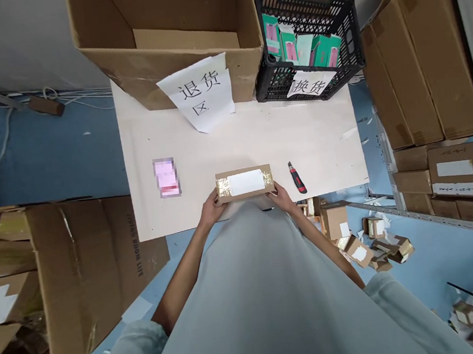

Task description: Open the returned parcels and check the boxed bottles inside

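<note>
A small taped cardboard box (245,194) with a blank white label (246,182) is held at the near edge of the white table. My left hand (211,208) grips its left end, and my right hand (281,197) grips the right end; the fingers beneath are partly hidden. To the right of the box lies a red and black utility knife (297,178). A pinkish, blurred-out item (167,178) rests on the table to the left.
At the table's back stand a large open carton (168,52) with a paper sign (204,93) and a black crate (280,85) of green boxes. A big carton (81,272) full of parcels is at left. Shelved boxes (440,65) and discarded cartons (360,251) are at right.
</note>
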{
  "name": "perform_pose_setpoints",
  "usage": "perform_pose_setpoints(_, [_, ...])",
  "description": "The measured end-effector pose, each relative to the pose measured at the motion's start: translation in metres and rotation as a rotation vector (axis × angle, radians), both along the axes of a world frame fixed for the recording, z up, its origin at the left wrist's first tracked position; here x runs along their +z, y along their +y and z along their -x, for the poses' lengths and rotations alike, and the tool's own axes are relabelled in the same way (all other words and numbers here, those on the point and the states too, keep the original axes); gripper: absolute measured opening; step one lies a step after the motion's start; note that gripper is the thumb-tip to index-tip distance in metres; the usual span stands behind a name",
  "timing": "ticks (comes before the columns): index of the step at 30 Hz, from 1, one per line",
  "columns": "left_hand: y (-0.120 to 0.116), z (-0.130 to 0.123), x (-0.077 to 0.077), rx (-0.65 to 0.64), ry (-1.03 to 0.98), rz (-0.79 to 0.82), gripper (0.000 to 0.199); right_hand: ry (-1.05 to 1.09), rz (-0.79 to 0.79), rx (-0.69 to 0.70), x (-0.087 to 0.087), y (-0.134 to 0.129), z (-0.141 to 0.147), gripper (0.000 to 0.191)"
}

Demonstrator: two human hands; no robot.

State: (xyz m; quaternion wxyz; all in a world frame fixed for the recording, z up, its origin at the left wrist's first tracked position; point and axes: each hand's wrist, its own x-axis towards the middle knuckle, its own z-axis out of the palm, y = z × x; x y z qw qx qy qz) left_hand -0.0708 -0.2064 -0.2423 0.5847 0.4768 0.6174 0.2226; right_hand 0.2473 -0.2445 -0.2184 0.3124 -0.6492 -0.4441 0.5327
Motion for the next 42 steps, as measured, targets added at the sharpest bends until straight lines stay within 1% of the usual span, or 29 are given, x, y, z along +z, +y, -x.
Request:
perform_pose_setpoints(4, [-0.006,-0.004,0.016,0.02,0.013,-0.052,0.064,-0.084,-0.058,-0.034,0.014,0.008,-0.014,0.069])
perform_pose_setpoints(7, [-0.007,-0.012,0.028,0.098,0.025,-0.07,0.062,-0.149,-0.073,-0.07,0.023,0.016,-0.029,0.063])
perform_pose_setpoints(9, [-0.003,-0.021,0.03,0.143,0.039,-0.059,0.065,-0.197,-0.065,-0.071,0.023,0.022,-0.038,0.061])
perform_pose_setpoints(12, [0.004,-0.034,0.025,0.148,0.074,0.023,0.064,-0.251,-0.008,-0.049,0.014,0.028,-0.048,0.055])
perform_pose_setpoints(15, [0.002,-0.041,0.016,0.134,0.054,0.111,0.06,-0.246,0.078,-0.044,-0.001,0.025,-0.054,0.051])
perform_pose_setpoints(17, [-0.006,-0.04,0.01,0.173,0.012,0.131,0.061,-0.214,0.108,-0.053,-0.008,0.015,-0.055,0.054])
perform_pose_setpoints(19, [-0.018,-0.035,0.005,0.239,-0.012,0.133,0.061,-0.18,0.124,-0.067,-0.013,0.002,-0.055,0.056])
perform_pose_setpoints(21, [-0.03,-0.03,0.001,0.268,-0.007,0.136,0.057,-0.159,0.14,-0.079,-0.016,-0.012,-0.053,0.053])
perform_pose_setpoints(24, [-0.039,-0.025,-0.002,0.217,-0.008,0.136,0.048,-0.146,0.146,-0.085,-0.02,-0.025,-0.048,0.044])
perform_pose_setpoints(27, [-0.039,-0.025,0.0,0.182,-0.027,0.119,0.047,-0.135,0.138,-0.088,-0.02,-0.029,-0.045,0.045])
perform_pose_setpoints(29, [-0.035,-0.026,0.004,0.177,-0.036,0.094,0.049,-0.128,0.132,-0.089,-0.017,-0.027,-0.046,0.046])
perform_pose_setpoints(31, [-0.03,-0.027,0.01,0.187,-0.054,0.05,0.052,-0.119,0.111,-0.091,-0.011,-0.023,-0.048,0.049])
perform_pose_setpoints(34, [-0.021,-0.03,0.022,0.206,-0.119,-0.051,0.059,-0.116,0.021,-0.1,0.005,-0.012,-0.051,0.055])
perform_pose_setpoints(37, [-0.009,-0.032,0.037,0.206,-0.154,-0.132,0.066,-0.178,-0.086,-0.107,0.024,0.006,-0.053,0.059])
perform_pose_setpoints(40, [0.003,-0.034,0.048,0.194,-0.137,-0.141,0.068,-0.28,-0.143,-0.113,0.036,0.026,-0.054,0.06])
perform_pose_setpoints(42, [0.007,-0.035,0.052,0.183,-0.135,-0.109,0.069,-0.337,-0.138,-0.092,0.038,0.035,-0.054,0.061])
